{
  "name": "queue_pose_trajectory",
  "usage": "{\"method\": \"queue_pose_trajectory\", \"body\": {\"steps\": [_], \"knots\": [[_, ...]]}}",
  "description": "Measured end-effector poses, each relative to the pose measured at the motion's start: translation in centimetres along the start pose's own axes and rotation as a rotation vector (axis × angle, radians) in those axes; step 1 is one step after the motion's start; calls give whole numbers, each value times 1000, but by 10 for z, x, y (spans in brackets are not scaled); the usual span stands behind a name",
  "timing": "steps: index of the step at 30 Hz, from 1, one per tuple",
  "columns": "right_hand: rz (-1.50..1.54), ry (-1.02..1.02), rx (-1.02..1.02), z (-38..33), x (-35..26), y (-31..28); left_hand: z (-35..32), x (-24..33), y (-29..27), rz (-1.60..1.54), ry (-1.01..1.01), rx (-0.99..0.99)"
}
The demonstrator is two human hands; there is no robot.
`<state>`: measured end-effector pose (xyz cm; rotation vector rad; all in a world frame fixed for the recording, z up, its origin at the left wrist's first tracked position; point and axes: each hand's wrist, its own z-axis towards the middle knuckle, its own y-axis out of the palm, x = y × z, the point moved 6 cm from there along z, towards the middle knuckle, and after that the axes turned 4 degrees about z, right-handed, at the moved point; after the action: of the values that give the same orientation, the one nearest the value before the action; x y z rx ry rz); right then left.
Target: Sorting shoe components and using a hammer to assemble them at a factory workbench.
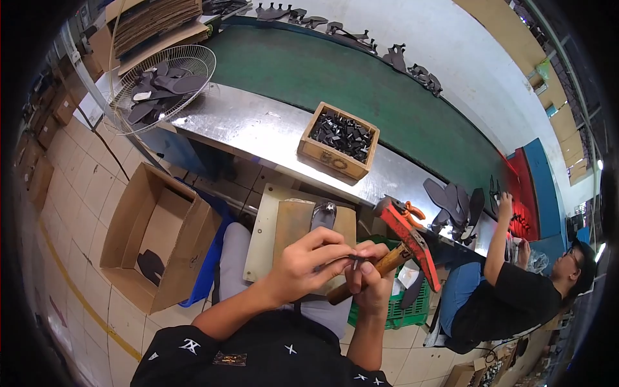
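My left hand (313,261) pinches a small dark piece (356,258) between its fingertips, in front of my body. My right hand (371,280) meets it there, its fingertips at the same piece. Tucked in my right hand is a hammer (392,259) with a wooden handle and a red head that points up and to the right. Just beyond my hands, a dark shoe part (324,215) with a shiny metal end lies on a brown board (293,226). What exactly the pinched piece is stays partly hidden by my fingers.
A wooden box (332,161) of small black parts stands on the metal bench (245,126). Beyond runs a green conveyor belt (290,64). A wire basket (206,68) holds dark soles. An open carton (119,238) stands left, a green crate (412,313) right. A co-worker (516,297) sits at right.
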<state>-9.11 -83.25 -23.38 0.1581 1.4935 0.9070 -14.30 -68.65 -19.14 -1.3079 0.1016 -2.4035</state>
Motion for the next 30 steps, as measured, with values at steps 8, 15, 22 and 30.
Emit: {"method": "queue_pose_trajectory", "body": {"steps": [8,15,22,30], "knots": [[-591,137,130,20,-5,-25,22,-49,11,325,175,-177],[-761,12,43,63,9,-28,21,-136,25,190,-154,-270],[-1042,-98,-188,59,21,-19,-9,-121,16,370,-175,-172],[-1250,-273,-305,46,12,0,-4,-108,8,287,-223,-194]]}}
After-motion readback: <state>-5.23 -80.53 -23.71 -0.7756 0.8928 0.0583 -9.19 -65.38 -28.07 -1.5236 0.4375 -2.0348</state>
